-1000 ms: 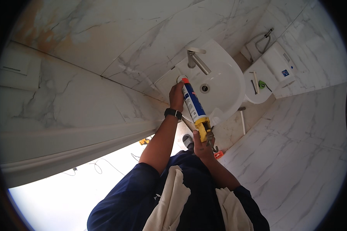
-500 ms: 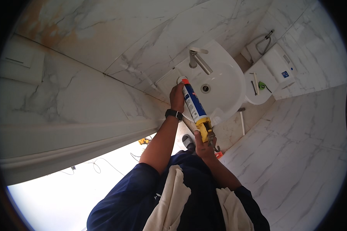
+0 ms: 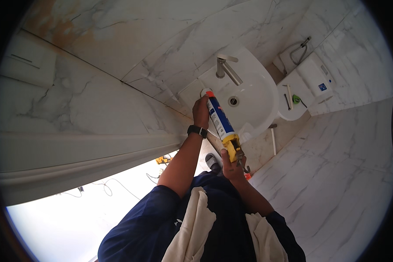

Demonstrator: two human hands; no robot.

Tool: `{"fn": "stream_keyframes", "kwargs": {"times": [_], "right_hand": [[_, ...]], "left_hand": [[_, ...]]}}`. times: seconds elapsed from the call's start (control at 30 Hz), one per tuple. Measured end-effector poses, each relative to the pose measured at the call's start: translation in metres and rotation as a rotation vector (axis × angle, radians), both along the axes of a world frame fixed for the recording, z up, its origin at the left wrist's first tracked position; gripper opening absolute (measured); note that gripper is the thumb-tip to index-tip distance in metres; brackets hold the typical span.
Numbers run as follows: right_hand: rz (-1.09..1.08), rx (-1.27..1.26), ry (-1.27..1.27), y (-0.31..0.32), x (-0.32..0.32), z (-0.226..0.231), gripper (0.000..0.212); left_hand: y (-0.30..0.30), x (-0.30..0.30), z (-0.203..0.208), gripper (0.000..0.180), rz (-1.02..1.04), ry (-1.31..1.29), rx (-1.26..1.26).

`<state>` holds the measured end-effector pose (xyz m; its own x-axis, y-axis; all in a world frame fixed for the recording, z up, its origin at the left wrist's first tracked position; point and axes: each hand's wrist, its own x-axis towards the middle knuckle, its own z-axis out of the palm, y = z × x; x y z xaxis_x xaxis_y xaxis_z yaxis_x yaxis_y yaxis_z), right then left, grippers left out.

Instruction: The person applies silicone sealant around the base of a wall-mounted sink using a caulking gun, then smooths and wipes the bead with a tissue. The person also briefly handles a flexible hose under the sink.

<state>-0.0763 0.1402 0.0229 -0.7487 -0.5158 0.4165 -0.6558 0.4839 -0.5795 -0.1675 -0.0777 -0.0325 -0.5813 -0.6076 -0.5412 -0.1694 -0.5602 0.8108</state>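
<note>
A yellow caulking gun (image 3: pixel 230 144) loaded with a blue, white and red sealant cartridge (image 3: pixel 220 117) lies slantwise between my hands, over the near left side of a white washbasin (image 3: pixel 263 94). My left hand (image 3: pixel 201 112) is wrapped round the front part of the cartridge, near its red end. Behind it, my right hand (image 3: pixel 232 167) grips the gun at its handle end; some of its fingers are hidden beneath. The cartridge's tip is near the basin's corner by the wall, and whether it touches cannot be seen. A metal faucet (image 3: pixel 228 70) rises at the back of the basin.
Right of the basin, a white toilet (image 3: pixel 292 114) carries tools and a green tape measure (image 3: pixel 296 99) on its lid. A hammer (image 3: pixel 274 139) leans below it. A metal hose (image 3: pixel 299 54) hangs on the wall. Left behind me, a yellow power tool (image 3: pixel 163 160) and cables lie on the bright floor.
The view has shifted slightly. Both hands keep their hold on the caulking gun, and its place against the basin is almost the same.
</note>
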Motion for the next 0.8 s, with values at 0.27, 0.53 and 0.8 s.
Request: {"fn": "stream_keyframes", "kwargs": {"times": [0.27,0.53,0.8], "right_hand": [[0.019,0.032,0.048,-0.003,-0.002,0.008,0.020],[0.043,0.016,0.079,0.001,-0.003,0.007,0.020],[0.075,-0.049,-0.177,0.005,-0.002,-0.001,0.022]], "left_hand": [[0.001,0.004,-0.004,0.047,0.025,0.007,-0.026],[0.001,0.007,-0.008,0.048,0.039,-0.007,-0.050],[-0.001,0.012,-0.012,0.051,0.011,-0.072,-0.162]]}}
